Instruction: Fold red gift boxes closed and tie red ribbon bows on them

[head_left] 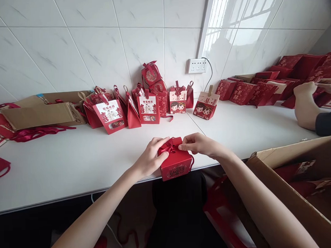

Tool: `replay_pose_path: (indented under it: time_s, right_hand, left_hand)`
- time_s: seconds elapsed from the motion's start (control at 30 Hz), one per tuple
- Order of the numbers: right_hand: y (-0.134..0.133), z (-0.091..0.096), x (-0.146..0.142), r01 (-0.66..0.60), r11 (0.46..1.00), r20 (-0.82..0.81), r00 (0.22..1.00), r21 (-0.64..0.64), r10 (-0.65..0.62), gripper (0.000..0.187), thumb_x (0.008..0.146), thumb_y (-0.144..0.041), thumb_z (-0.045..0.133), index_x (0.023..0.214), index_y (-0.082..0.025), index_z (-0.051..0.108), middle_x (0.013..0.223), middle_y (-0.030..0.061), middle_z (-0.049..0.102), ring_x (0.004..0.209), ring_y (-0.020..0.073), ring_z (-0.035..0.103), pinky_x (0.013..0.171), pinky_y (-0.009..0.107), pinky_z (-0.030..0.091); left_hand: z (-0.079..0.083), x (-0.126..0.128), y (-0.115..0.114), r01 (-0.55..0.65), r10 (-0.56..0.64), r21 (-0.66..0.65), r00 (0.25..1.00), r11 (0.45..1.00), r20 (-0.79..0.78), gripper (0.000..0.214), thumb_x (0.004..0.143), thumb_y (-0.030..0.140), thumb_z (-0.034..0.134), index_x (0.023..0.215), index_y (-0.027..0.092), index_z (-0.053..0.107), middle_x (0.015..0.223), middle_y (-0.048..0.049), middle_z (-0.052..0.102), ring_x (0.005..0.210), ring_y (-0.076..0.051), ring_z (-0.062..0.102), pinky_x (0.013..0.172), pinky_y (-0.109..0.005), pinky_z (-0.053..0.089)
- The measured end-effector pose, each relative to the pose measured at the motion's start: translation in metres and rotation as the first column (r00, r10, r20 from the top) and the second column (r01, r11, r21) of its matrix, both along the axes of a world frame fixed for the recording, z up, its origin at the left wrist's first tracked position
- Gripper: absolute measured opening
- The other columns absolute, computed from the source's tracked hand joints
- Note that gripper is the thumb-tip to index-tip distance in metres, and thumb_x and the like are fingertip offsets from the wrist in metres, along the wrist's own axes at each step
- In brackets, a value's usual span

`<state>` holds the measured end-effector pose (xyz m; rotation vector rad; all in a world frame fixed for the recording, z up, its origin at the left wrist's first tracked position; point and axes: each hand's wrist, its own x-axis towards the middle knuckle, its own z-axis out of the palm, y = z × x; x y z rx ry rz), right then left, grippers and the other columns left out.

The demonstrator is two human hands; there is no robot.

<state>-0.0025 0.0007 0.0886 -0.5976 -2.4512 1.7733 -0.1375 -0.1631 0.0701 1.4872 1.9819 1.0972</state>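
A red gift box [175, 169] with a dark printed emblem on its front stands at the table's front edge. Across its top lies a red ribbon bow [170, 147]. My left hand [151, 156] grips the bow's left side, thumb in front and fingers behind. With thumb and forefinger together, my right hand [199, 144] pinches the ribbon at the bow's right side. A twisted red cord [192, 161] hangs down the box's right side.
Behind stand several finished gift boxes [112, 115] along the tiled wall. A cardboard tray [40, 115] and loose ribbons [41, 133] lie left. At right are piled red boxes [243, 93], another person's arm [304, 106] and a large open carton [291, 148]. A socket strip [196, 66] is wall-mounted.
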Motion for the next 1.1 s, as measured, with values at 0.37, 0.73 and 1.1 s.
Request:
replay_pose_path:
  time_s: [0.37,0.73,1.1]
  right_hand:
    - [-0.013,-0.010,0.002,0.054,0.992,-0.116,0.991,-0.116,-0.067,0.047,0.057,-0.055,0.076,0.064,-0.016,0.052,0.055,-0.0069,0.046,0.051,0.0061,0.034,0.050,0.023,0.020]
    - [-0.019,-0.016,0.006,0.079,0.975,-0.173,0.978,-0.207,-0.116,0.044,0.071,-0.056,0.065,0.064,-0.016,0.048,0.059,-0.0060,0.042,0.054,0.0067,0.033,0.053,0.023,0.024]
    - [-0.021,-0.027,0.007,0.078,0.872,-0.203,0.959,-0.483,-0.198,0.042,0.068,-0.049,0.071,0.063,-0.018,0.043,0.061,-0.0057,0.040,0.054,0.0069,0.035,0.054,0.021,0.028]
  left_hand:
    - [0.001,0.018,-0.023,-0.357,0.391,0.208,0.908,0.911,-0.154,0.024,0.074,0.042,0.060,0.081,0.020,0.054,0.085,-0.0029,0.057,0.083,-0.020,0.055,0.078,-0.034,0.046]
    - [-0.003,0.010,-0.015,-0.277,0.227,0.061,0.878,0.959,0.421,0.028,0.081,0.041,0.050,0.065,0.019,0.046,0.062,0.0032,0.043,0.059,-0.011,0.041,0.057,-0.023,0.033]
    - [-0.017,0.010,-0.014,-0.274,0.156,0.142,0.823,0.951,0.546,0.030,0.082,0.035,0.050,0.061,0.019,0.035,0.061,0.0047,0.028,0.057,-0.010,0.027,0.055,-0.023,0.026]
